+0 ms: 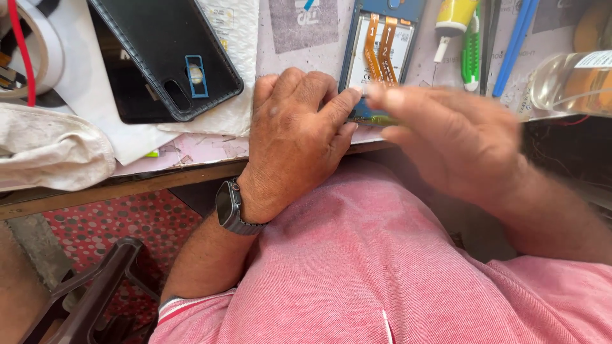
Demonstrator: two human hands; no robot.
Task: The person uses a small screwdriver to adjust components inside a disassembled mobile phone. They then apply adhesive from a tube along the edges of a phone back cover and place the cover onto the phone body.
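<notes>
An opened blue phone (pixel 382 44) lies on the workbench with its back off, showing a white battery and two orange flex cables (pixel 380 51). My left hand (pixel 296 134), with a dark watch (pixel 231 207) on its wrist, rests on the bench edge, its fingers curled and pressing the phone's lower left corner. My right hand (pixel 452 137) is blurred at the phone's lower right, fingertips touching the bottom edge. Whether it holds a small tool I cannot tell.
A black phone case (pixel 166 54) lies on white padding at the upper left. A tape roll (pixel 38 51) and a grey cloth (pixel 51 150) sit at the far left. A glue bottle (pixel 454 19), green tool (pixel 472 48), blue stick (pixel 513 44) and clear jar (pixel 570 79) stand right.
</notes>
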